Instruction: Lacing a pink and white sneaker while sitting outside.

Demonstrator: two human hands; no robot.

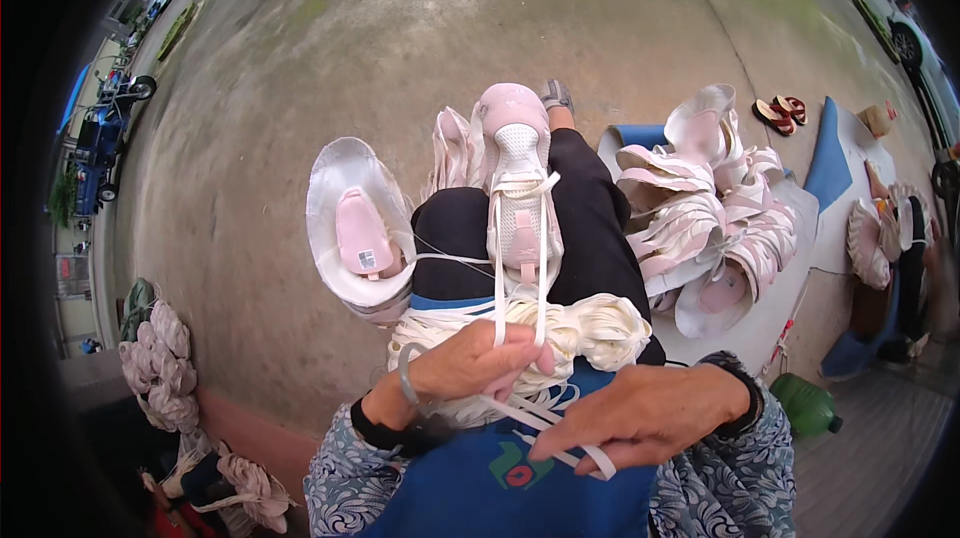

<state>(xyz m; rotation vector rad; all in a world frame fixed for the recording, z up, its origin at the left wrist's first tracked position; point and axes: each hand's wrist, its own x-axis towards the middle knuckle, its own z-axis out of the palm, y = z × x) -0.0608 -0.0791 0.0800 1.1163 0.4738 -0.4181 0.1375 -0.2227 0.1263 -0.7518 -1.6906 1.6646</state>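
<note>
A pink and white shoe upper (pixel 520 208) lies lengthwise along my black-trousered legs, its toe pointing away from me. White shoelace (pixel 543 268) runs from its eyelets in two strands to my left hand (pixel 478 366), whose fingers are closed round them. To the right and nearer my body, my right hand (pixel 645 413) pinches a loop of the lace near its ends. Under and behind the hands, a thick hank of white laces (pixel 600 330) rests on my lap over a blue apron (pixel 510 498). Some fingertips of my left hand are hidden.
Left of my knee stands another pale upper with a pink insole (pixel 360 228). A heap of pink and white uppers (pixel 715 208) lies at my right on a sheet. Beyond are sandals (pixel 778 116), a green bottle (pixel 806 404) and another person's work at far right. Bundled uppers (pixel 160 368) sit lower left.
</note>
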